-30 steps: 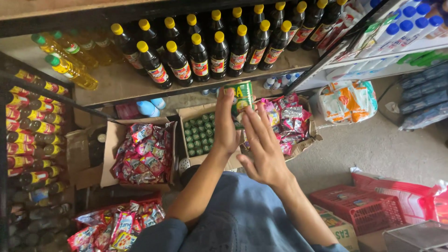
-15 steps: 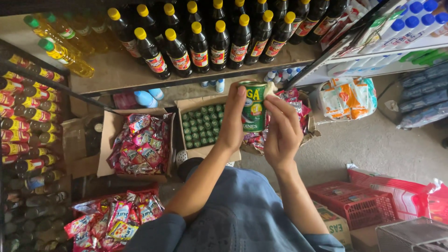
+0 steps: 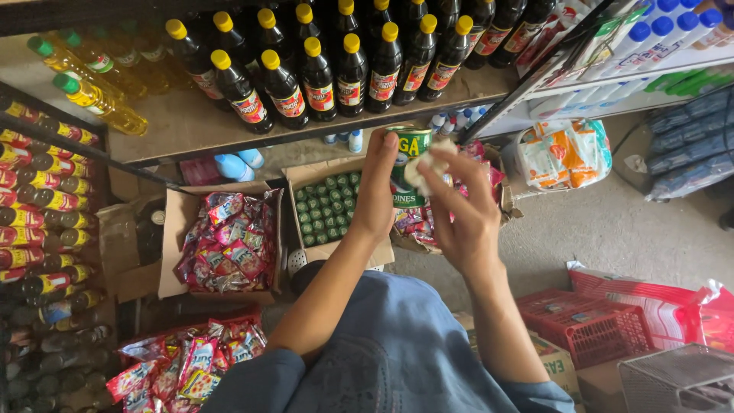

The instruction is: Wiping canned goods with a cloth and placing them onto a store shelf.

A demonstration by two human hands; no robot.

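Dark bottles (image 3: 352,69) crowd the shelf (image 3: 191,126) top; below its edge, open room above the cardboard boxes (image 3: 222,229).

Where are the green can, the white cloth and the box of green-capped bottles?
Can (image 3: 410,174): head view, on its green label.
Cloth (image 3: 422,167): head view, on the wad against the can.
Box (image 3: 330,251): head view, on its front cardboard flap.

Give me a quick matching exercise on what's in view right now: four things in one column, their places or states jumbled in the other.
1. green can
2. white cloth
3. dark bottles
4. red basket

a. standing on the shelf
b. on the floor, lower right
c. held in the left hand
d. pressed on the can by the right hand

Pairs: 1-c, 2-d, 3-a, 4-b
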